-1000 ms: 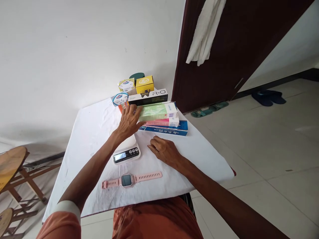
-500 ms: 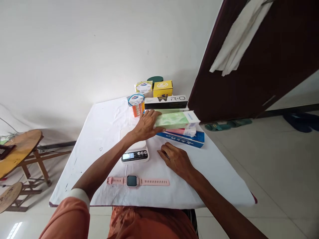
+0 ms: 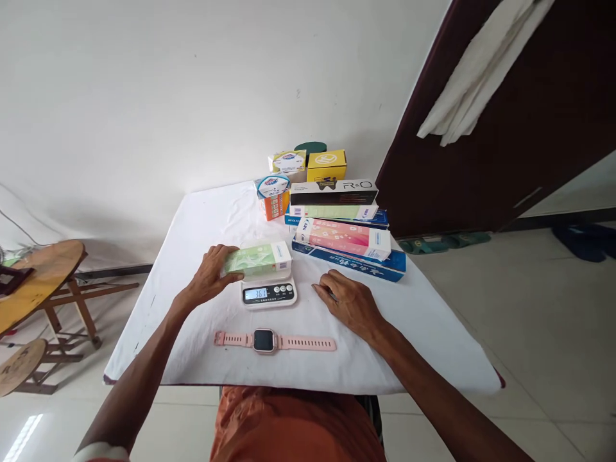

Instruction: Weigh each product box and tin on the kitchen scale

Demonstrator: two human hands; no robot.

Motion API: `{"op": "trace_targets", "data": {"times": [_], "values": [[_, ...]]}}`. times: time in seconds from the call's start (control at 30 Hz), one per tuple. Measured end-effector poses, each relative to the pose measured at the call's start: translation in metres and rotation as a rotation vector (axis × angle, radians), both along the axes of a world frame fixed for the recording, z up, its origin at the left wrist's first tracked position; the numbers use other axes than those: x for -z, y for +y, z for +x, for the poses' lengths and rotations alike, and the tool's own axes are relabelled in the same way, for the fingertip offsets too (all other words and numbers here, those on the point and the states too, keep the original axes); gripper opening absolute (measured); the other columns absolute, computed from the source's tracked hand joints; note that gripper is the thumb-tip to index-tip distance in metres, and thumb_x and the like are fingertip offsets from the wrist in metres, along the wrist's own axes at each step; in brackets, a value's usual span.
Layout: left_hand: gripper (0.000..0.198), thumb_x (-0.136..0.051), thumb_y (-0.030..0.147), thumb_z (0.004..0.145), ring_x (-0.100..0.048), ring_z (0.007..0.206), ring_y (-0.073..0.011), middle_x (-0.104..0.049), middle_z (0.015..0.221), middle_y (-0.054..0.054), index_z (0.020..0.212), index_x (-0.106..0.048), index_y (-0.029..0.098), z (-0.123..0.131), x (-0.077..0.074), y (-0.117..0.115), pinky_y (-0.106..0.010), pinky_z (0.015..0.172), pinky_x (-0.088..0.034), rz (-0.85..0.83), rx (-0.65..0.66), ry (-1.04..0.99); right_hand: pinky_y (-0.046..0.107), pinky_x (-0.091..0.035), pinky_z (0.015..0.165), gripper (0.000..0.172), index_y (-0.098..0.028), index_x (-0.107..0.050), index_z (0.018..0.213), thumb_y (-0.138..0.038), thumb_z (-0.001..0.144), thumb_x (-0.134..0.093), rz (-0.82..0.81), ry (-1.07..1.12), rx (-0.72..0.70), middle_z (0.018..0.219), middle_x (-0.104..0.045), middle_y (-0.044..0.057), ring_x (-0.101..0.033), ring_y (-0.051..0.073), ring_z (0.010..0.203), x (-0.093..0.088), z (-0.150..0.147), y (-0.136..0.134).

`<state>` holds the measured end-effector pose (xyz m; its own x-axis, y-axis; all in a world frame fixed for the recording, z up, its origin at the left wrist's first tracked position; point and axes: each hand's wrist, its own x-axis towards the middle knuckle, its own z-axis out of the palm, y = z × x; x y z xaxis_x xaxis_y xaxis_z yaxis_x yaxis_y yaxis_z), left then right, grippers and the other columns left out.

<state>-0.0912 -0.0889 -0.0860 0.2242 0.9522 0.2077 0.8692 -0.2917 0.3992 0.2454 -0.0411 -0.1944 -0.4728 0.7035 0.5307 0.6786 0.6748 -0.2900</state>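
My left hand [image 3: 210, 276] grips the left end of a light green box [image 3: 260, 259], which lies across a small white kitchen scale [image 3: 269, 293]; the scale's display is lit. Flat on the white tablecloth [image 3: 192, 224], just right of the scale, rests my right hand [image 3: 350, 301] with its fingers loosely curled and nothing visible in them. A pink smartwatch [image 3: 269, 341] lies stretched out in front of the scale, near the table's front edge.
Behind the scale is a stack of long boxes: pink and white [image 3: 342, 238] on blue [image 3: 366, 264], a black one [image 3: 333, 192], small yellow [image 3: 326, 165] and orange [image 3: 275, 204] boxes at the back. A round wooden table [image 3: 33, 282] stands left, a dark door [image 3: 505, 128] right.
My left hand has carried the green box off the stack at the back and brought it left and nearer, onto the scale. My right hand has stayed in place.
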Motion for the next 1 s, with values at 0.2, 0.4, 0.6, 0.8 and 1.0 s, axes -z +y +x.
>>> {"op": "trace_targets", "data": {"times": [0.2, 0.4, 0.6, 0.8, 1.0], "values": [[0.055, -0.071, 0.046, 0.091, -0.055, 0.114, -0.0297, -0.063, 0.123, -0.010, 0.139, -0.055, 0.026, 0.003, 0.016, 0.017, -0.049, 0.100, -0.046, -0.014, 0.027, -0.010, 0.027, -0.036, 0.057, 0.032, -0.021, -0.058, 0.078, -0.031, 0.106, -0.048, 0.003, 0.008, -0.007, 0.074, -0.060, 0.001, -0.054, 0.014, 0.060, -0.004, 0.000, -0.002], [0.066, -0.062, 0.064, 0.093, -0.057, 0.131, -0.0301, -0.061, 0.139, -0.013, 0.144, -0.053, 0.024, -0.015, 0.027, 0.013, -0.050, 0.110, -0.046, 0.123, -0.174, -0.241, 0.027, -0.036, 0.058, 0.033, -0.022, -0.058, 0.076, -0.032, 0.106, -0.048, -0.021, 0.029, -0.021, 0.073, -0.061, 0.002, -0.054, 0.014, 0.060, -0.005, 0.000, -0.002], [0.052, -0.038, 0.058, 0.106, -0.068, 0.114, -0.0228, -0.071, 0.120, -0.012, 0.125, -0.066, 0.019, -0.026, 0.037, 0.008, -0.040, 0.101, -0.053, 0.308, -0.415, -0.345, 0.027, -0.037, 0.057, 0.034, -0.021, -0.057, 0.076, -0.033, 0.106, -0.047, -0.023, 0.029, -0.033, 0.073, -0.060, 0.002, -0.052, 0.013, 0.059, -0.006, 0.001, -0.003], [0.050, -0.041, 0.059, 0.105, -0.069, 0.111, -0.0231, -0.072, 0.119, -0.011, 0.121, -0.068, 0.020, -0.024, 0.042, 0.010, -0.040, 0.098, -0.054, 0.312, -0.414, -0.376, 0.026, -0.038, 0.058, 0.033, -0.022, -0.057, 0.076, -0.032, 0.106, -0.048, -0.012, 0.026, -0.040, 0.074, -0.060, 0.001, -0.053, 0.013, 0.060, -0.007, 0.000, -0.003], [0.049, -0.040, 0.057, 0.106, -0.069, 0.109, -0.0227, -0.071, 0.117, -0.011, 0.122, -0.068, 0.019, -0.021, 0.047, 0.010, -0.040, 0.098, -0.054, 0.297, -0.390, -0.353, 0.027, -0.038, 0.057, 0.035, -0.021, -0.056, 0.074, -0.033, 0.106, -0.049, 0.001, 0.024, -0.043, 0.073, -0.059, 0.001, -0.053, 0.013, 0.059, -0.007, 0.000, -0.003]]}}
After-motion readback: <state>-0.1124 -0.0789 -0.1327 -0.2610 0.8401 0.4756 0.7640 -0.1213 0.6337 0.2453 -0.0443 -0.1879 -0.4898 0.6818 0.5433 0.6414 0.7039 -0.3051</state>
